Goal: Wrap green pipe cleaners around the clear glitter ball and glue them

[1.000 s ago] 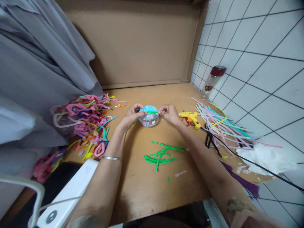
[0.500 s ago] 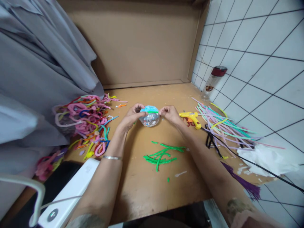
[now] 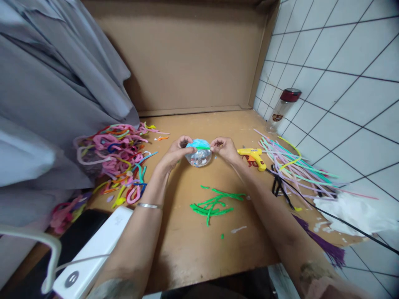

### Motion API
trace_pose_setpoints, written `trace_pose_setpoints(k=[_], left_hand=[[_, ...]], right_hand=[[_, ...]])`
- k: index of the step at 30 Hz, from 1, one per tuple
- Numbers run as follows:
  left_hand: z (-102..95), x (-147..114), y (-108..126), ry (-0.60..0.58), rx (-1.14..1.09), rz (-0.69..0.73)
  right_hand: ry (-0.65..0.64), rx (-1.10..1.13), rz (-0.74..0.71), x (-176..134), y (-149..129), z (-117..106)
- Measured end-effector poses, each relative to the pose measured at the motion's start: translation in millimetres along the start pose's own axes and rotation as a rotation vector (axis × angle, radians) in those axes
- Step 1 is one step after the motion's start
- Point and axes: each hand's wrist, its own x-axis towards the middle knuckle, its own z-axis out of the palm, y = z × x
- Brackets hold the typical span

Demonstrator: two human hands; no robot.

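A clear round ball [image 3: 199, 159], its upper part covered in blue strips, stands over the table between my hands. Small bits show inside its clear lower part. My left hand [image 3: 178, 151] grips the ball's left side, thumb across the front. A short green pipe cleaner [image 3: 203, 148] lies along the lower edge of the blue part. My right hand [image 3: 223, 148] pinches the right end of that green piece against the ball. Several more green pipe cleaners [image 3: 215, 204] lie loose on the table nearer me.
A yellow glue gun [image 3: 254, 155] with a black cord lies right of my right hand. Pastel pipe cleaners [image 3: 293, 166], white tissue [image 3: 349, 211] and a purple tassel [image 3: 321, 243] are farther right. A tangled colourful pile [image 3: 115, 153] and a white device [image 3: 93, 253] are left. A bottle [image 3: 282, 110] stands by the tiles.
The view has shifted slightly, so everything sits a little farther right. Both hands keep nearly the same hold on the ball and the green piece.
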Motion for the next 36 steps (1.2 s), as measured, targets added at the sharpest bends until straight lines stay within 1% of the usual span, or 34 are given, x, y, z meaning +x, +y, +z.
trace_pose_setpoints(k=[6, 9, 11, 14, 18, 23, 28, 32, 36], left_hand=[[1.4, -0.8, 2.6, -0.003, -0.01, 0.02], [0.8, -0.9, 3.1, -0.002, -0.009, 0.017], [0.0, -0.9, 3.1, -0.004, -0.002, 0.009], [-0.6, -1.0, 3.0, -0.008, -0.01, 0.006], [0.4, -0.7, 3.5, -0.003, -0.009, -0.006], [1.7, -1.2, 4.4, -0.003, 0.0, 0.001], [3.2, -1.1, 1.8, 0.032, -0.015, 0.005], [3.7, -1.2, -0.5, 0.057, -0.013, 0.018], [3.7, -1.4, -0.9, 0.047, -0.018, 0.011]], right_hand=[[0.023, -0.178, -0.058, -4.7, -3.9, 1.6], [0.041, -0.246, -0.119, -6.2, -3.2, 3.9], [0.043, -0.251, -0.164, -6.9, -1.9, 5.1], [0.024, -0.202, -0.198, -7.4, 1.2, 5.7], [0.012, -0.176, -0.181, -6.2, 6.5, 4.9], [0.03, -0.217, -0.184, -6.5, 6.8, 6.7], [0.109, -0.364, -0.183, -13.0, -6.4, 12.7], [0.131, -0.467, -0.137, -17.5, -18.2, 17.9], [0.163, -0.515, -0.066, -19.7, -26.4, 20.7]])
